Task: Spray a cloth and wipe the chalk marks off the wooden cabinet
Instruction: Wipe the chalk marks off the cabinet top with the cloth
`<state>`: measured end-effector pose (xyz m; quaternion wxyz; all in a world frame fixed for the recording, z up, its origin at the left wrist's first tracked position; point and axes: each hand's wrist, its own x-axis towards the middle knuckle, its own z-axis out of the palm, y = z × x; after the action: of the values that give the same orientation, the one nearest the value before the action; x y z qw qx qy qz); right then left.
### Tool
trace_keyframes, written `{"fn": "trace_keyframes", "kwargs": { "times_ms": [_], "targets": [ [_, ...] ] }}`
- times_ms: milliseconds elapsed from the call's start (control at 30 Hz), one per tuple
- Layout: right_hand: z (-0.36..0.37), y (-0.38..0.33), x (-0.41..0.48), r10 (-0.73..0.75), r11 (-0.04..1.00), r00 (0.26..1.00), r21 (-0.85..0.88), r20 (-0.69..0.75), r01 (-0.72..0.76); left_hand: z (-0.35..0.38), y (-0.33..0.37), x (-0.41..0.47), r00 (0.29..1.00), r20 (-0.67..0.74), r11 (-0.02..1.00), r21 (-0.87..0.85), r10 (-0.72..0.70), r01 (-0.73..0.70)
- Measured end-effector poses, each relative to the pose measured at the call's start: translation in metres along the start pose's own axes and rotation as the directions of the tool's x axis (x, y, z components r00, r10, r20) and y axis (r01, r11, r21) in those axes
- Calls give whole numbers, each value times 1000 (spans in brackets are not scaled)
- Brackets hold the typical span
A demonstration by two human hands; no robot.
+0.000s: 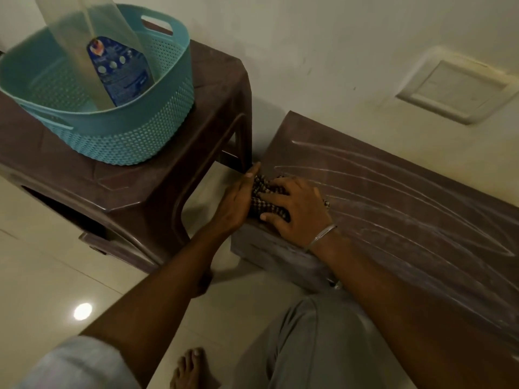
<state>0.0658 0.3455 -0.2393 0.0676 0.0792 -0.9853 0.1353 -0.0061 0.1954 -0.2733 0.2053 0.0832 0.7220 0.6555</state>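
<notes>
A checked cloth lies bunched on the left end of the low brown wooden cabinet. My left hand presses against the cloth's left side, fingers pointing up along the cabinet's edge. My right hand lies flat on top of the cloth, a thin bangle on its wrist. Long curved white chalk marks run across the cabinet top to the right of my hands. A clear spray bottle with a blue label stands in the teal basket at the upper left.
The basket sits on a brown plastic stool just left of the cabinet. A cream wall with a switch plate stands behind. Glossy floor tiles lie below, and my bare foot and grey trouser leg are at the bottom.
</notes>
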Motion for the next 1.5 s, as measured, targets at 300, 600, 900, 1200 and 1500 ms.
{"fn": "trace_keyframes", "kwargs": {
  "times_ms": [300,600,900,1200,1500],
  "targets": [
    [12,-19,9,109,994,988,42,-105,-105,3,11,1,983,-55,941,-303,-172,148],
    [8,-13,28,172,984,980,59,-96,-167,-1,2,0,989,14,920,-366,-149,143],
    [-6,-11,46,160,973,987,-170,1,-157,0,-2,7,988,-32,951,-276,-151,137],
    [-2,-1,39,92,985,996,-145,-13,-93,7,16,34,979,44,956,-212,-200,205],
    [-6,1,48,144,980,990,-139,7,-141,12,21,56,992,71,985,-131,-106,115]
  ]
}}
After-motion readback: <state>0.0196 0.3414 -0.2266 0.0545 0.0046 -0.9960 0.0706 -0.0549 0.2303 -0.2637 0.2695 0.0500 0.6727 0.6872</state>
